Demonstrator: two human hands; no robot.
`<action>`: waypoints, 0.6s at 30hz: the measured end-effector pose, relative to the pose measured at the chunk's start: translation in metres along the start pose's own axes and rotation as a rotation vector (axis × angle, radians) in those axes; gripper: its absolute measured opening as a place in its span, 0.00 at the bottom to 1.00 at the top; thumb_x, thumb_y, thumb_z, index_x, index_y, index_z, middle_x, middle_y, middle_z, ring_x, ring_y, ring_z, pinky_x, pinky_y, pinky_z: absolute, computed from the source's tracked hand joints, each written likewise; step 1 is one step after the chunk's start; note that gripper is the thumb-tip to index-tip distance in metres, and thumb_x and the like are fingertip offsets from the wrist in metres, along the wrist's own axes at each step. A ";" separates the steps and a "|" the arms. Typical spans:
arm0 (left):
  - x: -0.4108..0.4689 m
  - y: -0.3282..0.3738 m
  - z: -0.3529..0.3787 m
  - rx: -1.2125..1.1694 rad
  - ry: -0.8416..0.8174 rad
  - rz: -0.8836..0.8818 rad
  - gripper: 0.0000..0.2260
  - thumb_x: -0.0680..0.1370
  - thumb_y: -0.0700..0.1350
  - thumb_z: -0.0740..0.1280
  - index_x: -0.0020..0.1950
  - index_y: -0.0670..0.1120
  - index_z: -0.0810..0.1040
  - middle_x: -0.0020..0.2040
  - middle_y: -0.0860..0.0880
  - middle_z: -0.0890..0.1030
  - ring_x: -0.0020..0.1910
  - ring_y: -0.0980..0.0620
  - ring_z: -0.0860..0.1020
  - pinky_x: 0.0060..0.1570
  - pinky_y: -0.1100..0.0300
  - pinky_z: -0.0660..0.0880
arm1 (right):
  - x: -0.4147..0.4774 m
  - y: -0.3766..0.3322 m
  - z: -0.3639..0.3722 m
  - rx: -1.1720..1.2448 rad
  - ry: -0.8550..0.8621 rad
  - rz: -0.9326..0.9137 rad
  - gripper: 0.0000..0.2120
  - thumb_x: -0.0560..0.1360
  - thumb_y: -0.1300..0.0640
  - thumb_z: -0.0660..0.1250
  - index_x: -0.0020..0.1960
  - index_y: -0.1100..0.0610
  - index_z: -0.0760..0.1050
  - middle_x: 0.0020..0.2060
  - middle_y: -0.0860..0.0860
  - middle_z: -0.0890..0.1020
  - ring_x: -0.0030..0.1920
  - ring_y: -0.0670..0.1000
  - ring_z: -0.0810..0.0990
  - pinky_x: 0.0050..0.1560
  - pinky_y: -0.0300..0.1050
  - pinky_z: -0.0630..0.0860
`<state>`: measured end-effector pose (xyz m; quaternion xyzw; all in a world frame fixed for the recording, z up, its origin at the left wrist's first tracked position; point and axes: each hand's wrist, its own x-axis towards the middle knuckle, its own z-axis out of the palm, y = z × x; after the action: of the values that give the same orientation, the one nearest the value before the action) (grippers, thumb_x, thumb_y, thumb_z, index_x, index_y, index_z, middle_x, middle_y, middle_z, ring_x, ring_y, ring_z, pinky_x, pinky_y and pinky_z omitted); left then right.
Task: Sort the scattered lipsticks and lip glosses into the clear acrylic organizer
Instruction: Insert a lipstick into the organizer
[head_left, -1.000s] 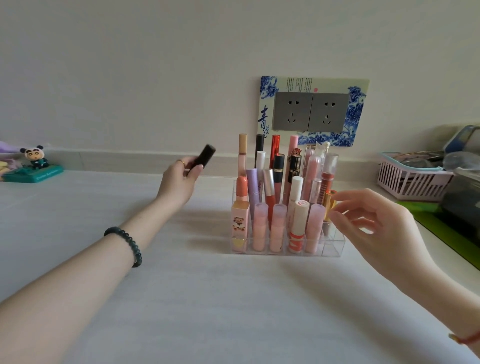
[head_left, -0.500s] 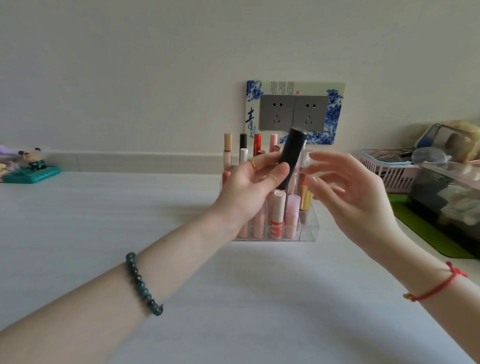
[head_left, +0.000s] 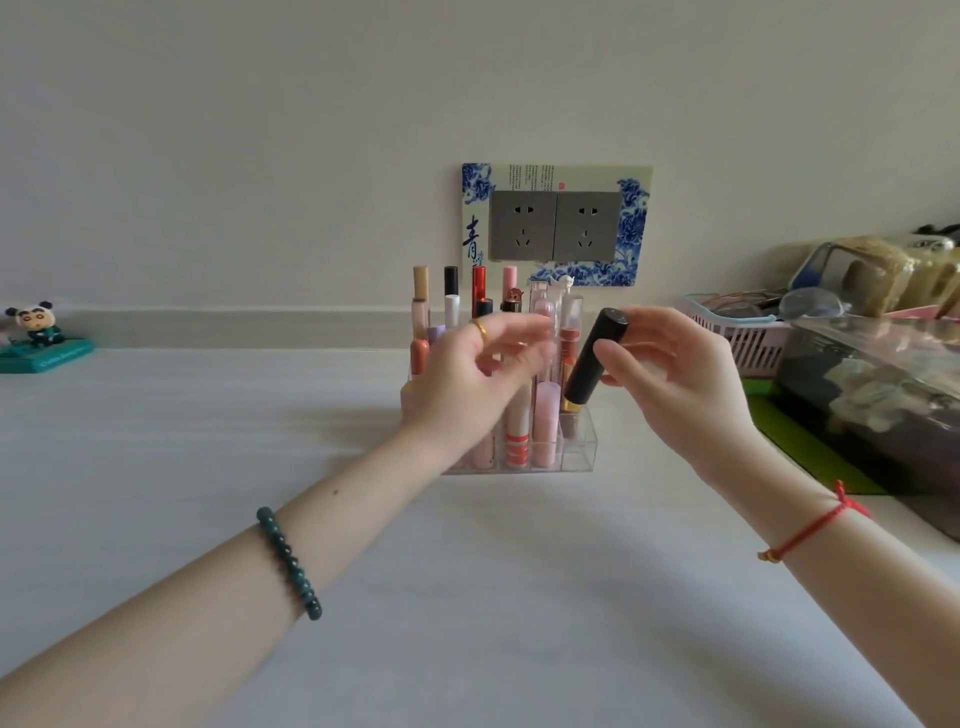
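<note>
1. Black cylindrical lipstick tube (head_left: 592, 358), tilted with its top leaning right, is pinched near its upper end between the thumb and fingers of the right hand (head_left: 675, 374). Its lower end hangs over the right end of the organizer.
2. The clear acrylic organizer with small square compartments (head_left: 579, 452) stands on a white table (head_left: 208, 441), holding many upright pink, red and orange lip tubes.
3. The left hand (head_left: 467, 384), blurred, is in front of the organizer, fingers loosely spread, holding nothing.
4. A pink slatted plastic basket (head_left: 748, 343) sits at right.
</note>
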<state>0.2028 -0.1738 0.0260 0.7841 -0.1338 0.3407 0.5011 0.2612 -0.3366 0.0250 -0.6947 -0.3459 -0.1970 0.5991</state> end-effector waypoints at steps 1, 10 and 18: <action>0.000 -0.002 -0.006 0.030 0.040 0.028 0.08 0.74 0.46 0.68 0.52 0.52 0.79 0.48 0.58 0.81 0.48 0.63 0.79 0.48 0.71 0.74 | 0.000 0.004 0.000 -0.029 0.014 0.024 0.10 0.70 0.61 0.69 0.48 0.48 0.75 0.41 0.43 0.82 0.42 0.44 0.82 0.44 0.41 0.81; -0.009 -0.038 -0.056 0.233 0.332 0.002 0.06 0.76 0.44 0.65 0.51 0.52 0.78 0.47 0.57 0.81 0.49 0.59 0.78 0.53 0.63 0.71 | -0.005 0.029 0.008 -0.165 -0.015 0.100 0.10 0.70 0.61 0.70 0.48 0.51 0.75 0.38 0.41 0.79 0.36 0.36 0.79 0.37 0.25 0.74; -0.017 -0.067 -0.068 0.196 0.350 -0.192 0.12 0.78 0.48 0.61 0.61 0.49 0.73 0.54 0.58 0.76 0.53 0.63 0.74 0.49 0.74 0.65 | -0.011 0.038 0.013 -0.201 -0.046 0.137 0.11 0.68 0.62 0.71 0.42 0.47 0.76 0.35 0.41 0.80 0.38 0.40 0.80 0.39 0.26 0.75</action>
<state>0.1998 -0.0853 -0.0142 0.7673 0.0641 0.4336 0.4681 0.2788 -0.3285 -0.0116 -0.7776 -0.2900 -0.1733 0.5304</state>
